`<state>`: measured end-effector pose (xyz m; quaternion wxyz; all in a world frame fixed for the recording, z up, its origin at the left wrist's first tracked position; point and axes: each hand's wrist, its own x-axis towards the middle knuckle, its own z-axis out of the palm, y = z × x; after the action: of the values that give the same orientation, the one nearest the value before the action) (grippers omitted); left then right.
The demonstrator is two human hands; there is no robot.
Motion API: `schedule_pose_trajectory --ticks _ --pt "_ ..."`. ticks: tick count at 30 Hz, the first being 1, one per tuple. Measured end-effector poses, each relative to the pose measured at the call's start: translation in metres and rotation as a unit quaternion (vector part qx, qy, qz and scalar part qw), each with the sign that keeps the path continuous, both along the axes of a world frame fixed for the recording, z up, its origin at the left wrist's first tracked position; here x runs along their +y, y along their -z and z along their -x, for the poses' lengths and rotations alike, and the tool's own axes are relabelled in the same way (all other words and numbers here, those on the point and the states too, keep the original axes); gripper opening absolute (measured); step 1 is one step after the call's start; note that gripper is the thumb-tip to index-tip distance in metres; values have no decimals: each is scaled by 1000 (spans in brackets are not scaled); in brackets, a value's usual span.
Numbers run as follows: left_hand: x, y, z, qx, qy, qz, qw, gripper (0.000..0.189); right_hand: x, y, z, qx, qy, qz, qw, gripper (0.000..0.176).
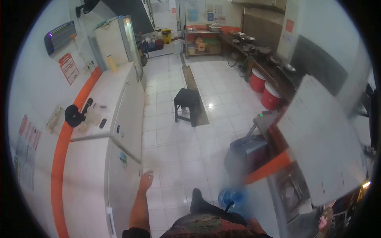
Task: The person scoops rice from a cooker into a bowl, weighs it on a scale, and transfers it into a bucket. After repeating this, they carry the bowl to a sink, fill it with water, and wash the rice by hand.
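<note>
My left hand (pixel 146 179) hangs low at the end of my bare forearm, beside the front of a white chest freezer (pixel 123 166). It holds nothing that I can see; it is too blurred to show how the fingers lie. My right hand is out of view; only a bit of that arm shows at the bottom edge. My dark shoe (pixel 196 200) is stepping forward on the white tiled floor (pixel 178 158).
White freezers run along the left wall, with a black cap (pixel 73 115) and small items on top. A black stool (pixel 187 101) stands mid-floor. At right are two red buckets (pixel 271 96), a dark box (pixel 248 152), a blue container (pixel 232 196) and a large white panel (pixel 321 142).
</note>
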<state>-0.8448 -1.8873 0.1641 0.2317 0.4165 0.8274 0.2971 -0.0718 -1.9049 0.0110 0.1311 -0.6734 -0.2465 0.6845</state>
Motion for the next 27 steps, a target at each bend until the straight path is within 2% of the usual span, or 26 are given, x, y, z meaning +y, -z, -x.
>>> schedule_pose_trajectory --ticks 1,2,3,4,5,6,7,9,12,15,18,20,21,23,24,25,26,27 --pt "19 26 0 3 -10 -3 1000 31 43 14 15 20 22 23 999 36" --pt "21 74 1 9 -19 -5 1000 32 90 11 42 -6 20 40 999 35" --pt "14 104 -1 40 40 67 996 32 137 5 70 -32 20 61 997 35" --pt "1 171 16 98 208 191 954 36 188 3 98 -167 -343 -53 923 33" --pt "-11 191 12 86 280 190 937 34 236 -2 123 -271 -648 -159 694 31" --pt "-27 188 1 39 303 178 935 33 272 -14 154 -173 -391 -145 892 30" --pt "-33 177 -7 -31 241 261 934 32 300 -24 182 -60 -87 -116 988 29" --pt "-13 153 1 -93 141 368 914 30 372 3 227 6 42 -54 998 30" --pt "47 135 48 -113 72 404 905 28 477 13 300 14 -80 -58 995 28" --pt "121 128 115 -100 26 397 912 26 559 33 392 46 46 -53 996 30" --pt "198 113 191 -70 -17 346 935 23 625 46 471 159 81 -27 984 26" --pt "241 103 244 -17 -42 277 960 22 680 66 525 157 18 -16 987 25" --pt "261 95 276 54 -40 208 976 21 706 73 557 159 -16 -9 987 24" --pt "293 83 336 220 -32 46 974 20 765 64 634 131 -6 -21 991 23" --pt "343 41 362 102 -72 121 985 21 794 60 663 118 -4 -26 993 23" --pt "405 -23 361 64 -119 59 989 23 823 67 686 133 -11 -8 991 25" --pt "451 -63 361 29 -165 -13 986 26 856 90 712 149 -19 2 989 28" --pt "478 -80 364 -2 -166 -53 985 28 899 122 742 167 -32 5 985 31"
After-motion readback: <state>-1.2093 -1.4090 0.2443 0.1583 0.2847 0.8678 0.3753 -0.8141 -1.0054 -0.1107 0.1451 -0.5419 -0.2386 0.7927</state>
